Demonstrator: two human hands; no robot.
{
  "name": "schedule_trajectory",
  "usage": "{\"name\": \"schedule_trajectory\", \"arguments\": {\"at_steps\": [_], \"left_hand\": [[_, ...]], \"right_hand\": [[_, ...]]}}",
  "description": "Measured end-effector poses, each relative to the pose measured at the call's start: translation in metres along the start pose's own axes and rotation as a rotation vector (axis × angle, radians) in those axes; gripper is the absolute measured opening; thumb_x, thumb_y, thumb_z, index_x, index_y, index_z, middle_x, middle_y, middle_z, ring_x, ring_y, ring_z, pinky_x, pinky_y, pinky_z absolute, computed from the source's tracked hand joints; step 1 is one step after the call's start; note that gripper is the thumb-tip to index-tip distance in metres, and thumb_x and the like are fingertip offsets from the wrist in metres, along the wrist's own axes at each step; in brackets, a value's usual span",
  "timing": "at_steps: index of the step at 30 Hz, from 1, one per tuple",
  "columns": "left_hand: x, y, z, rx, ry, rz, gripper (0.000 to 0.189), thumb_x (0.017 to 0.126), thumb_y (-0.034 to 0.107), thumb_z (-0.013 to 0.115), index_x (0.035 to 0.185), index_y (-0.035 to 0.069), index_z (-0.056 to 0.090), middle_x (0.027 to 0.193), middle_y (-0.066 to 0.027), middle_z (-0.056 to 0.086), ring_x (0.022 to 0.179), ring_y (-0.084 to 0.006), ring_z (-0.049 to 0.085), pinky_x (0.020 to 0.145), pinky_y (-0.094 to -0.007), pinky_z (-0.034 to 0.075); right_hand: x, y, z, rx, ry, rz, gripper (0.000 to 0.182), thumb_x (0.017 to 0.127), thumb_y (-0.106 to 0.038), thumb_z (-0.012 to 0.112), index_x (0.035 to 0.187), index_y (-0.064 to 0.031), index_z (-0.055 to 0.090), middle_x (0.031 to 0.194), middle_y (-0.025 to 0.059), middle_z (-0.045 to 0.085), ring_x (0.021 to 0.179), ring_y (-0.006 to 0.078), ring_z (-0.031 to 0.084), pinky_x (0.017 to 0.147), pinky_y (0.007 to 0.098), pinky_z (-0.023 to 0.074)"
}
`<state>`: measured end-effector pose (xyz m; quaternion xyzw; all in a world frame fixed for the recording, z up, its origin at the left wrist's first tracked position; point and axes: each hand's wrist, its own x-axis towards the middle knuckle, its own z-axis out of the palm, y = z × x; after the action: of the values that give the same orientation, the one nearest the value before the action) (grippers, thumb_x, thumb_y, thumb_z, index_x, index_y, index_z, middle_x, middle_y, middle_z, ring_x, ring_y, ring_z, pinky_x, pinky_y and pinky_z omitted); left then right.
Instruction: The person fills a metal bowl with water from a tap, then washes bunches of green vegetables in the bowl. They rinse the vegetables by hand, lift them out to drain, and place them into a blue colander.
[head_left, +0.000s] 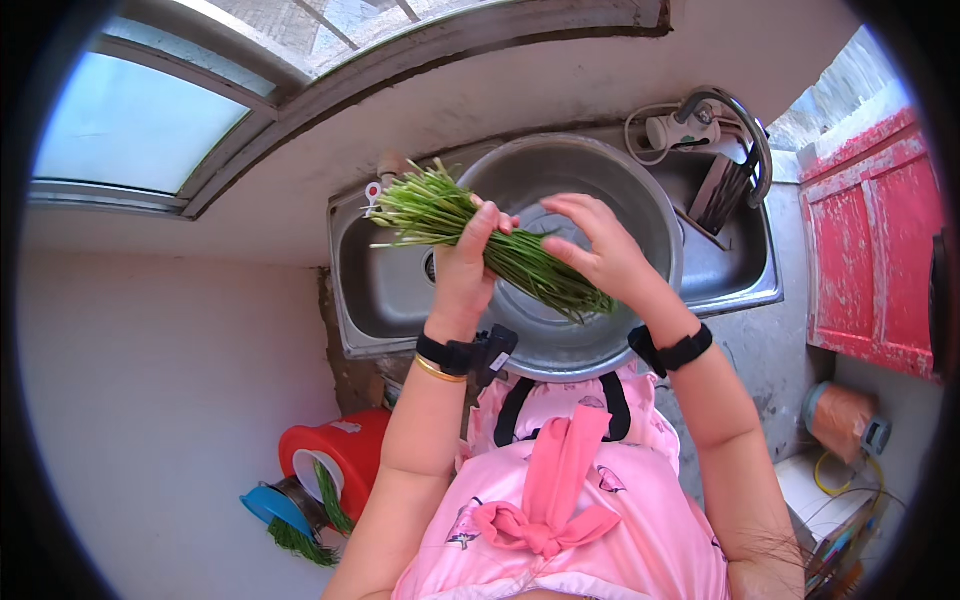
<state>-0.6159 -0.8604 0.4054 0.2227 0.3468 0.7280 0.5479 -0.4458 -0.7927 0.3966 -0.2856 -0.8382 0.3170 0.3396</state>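
Note:
My left hand is wrapped around the middle of a thick bunch of garlic chives. The pale cut ends point up and to the left, and the green leaf tips slope down to the right. Beneath the bunch is a wide, round metal basin, resting over a stainless-steel double sink. Some water seems to lie in the basin, though its depth cannot be told. My right hand hovers beside the leafy part, fingers spread and holding nothing; whether it touches the leaves is unclear.
A curved chrome faucet with a white heater body stands at the back right. More chives hang by a red bucket and a blue bowl at lower left. A worn red cabinet door borders the right.

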Motion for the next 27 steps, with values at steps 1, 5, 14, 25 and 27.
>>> {"name": "schedule_trajectory", "arguments": {"at_steps": [1,5,14,25,27], "left_hand": [[-0.001,0.004,0.003,-0.033,-0.008,0.018,0.014,0.086,0.011,0.060,0.091,0.011,0.047,0.076,0.0013,0.048,0.074,-0.0118,0.051,0.084,-0.0340,0.045],[-0.002,0.015,0.011,-0.115,-0.036,0.078,0.014,0.084,0.008,0.062,0.092,0.010,0.050,0.078,0.0002,0.052,0.073,-0.0132,0.051,0.078,-0.0318,0.045],[-0.005,0.020,0.026,-0.077,-0.062,0.117,0.018,0.082,0.007,0.062,0.092,0.010,0.047,0.077,0.0006,0.050,0.070,-0.0130,0.050,0.078,-0.0352,0.045],[-0.004,0.035,0.034,-0.017,-0.073,0.173,0.018,0.083,0.006,0.060,0.094,0.010,0.046,0.078,0.0003,0.051,0.071,-0.0124,0.052,0.079,-0.0346,0.045],[-0.004,0.042,0.035,-0.027,-0.045,0.205,0.018,0.083,0.006,0.061,0.093,0.010,0.047,0.077,0.0004,0.051,0.071,-0.0124,0.052,0.081,-0.0350,0.045]], "right_hand": [[-0.001,0.003,0.001,0.121,-0.107,0.017,0.060,0.074,-0.031,0.070,0.124,-0.0056,0.048,0.115,0.0129,0.055,0.106,0.0313,0.052,0.092,0.0359,0.0410],[0.003,-0.006,0.010,0.305,-0.414,0.096,0.093,0.060,-0.025,0.081,0.137,-0.0087,0.031,0.126,0.0125,0.050,0.114,0.0285,0.050,0.096,0.0348,0.0386],[0.000,0.002,0.038,0.316,-0.245,0.245,0.028,0.072,-0.016,0.068,0.090,-0.0049,0.050,0.081,0.0172,0.061,0.079,0.0366,0.059,0.065,0.0391,0.0454],[0.014,-0.013,0.015,0.232,-0.334,0.249,0.060,0.062,-0.015,0.078,0.114,-0.0094,0.048,0.103,0.0128,0.060,0.095,0.0306,0.058,0.081,0.0347,0.0453],[0.011,-0.005,0.012,0.230,-0.324,0.206,0.076,0.059,-0.017,0.081,0.125,-0.0112,0.044,0.112,0.0131,0.057,0.102,0.0301,0.056,0.088,0.0349,0.0434]]}}
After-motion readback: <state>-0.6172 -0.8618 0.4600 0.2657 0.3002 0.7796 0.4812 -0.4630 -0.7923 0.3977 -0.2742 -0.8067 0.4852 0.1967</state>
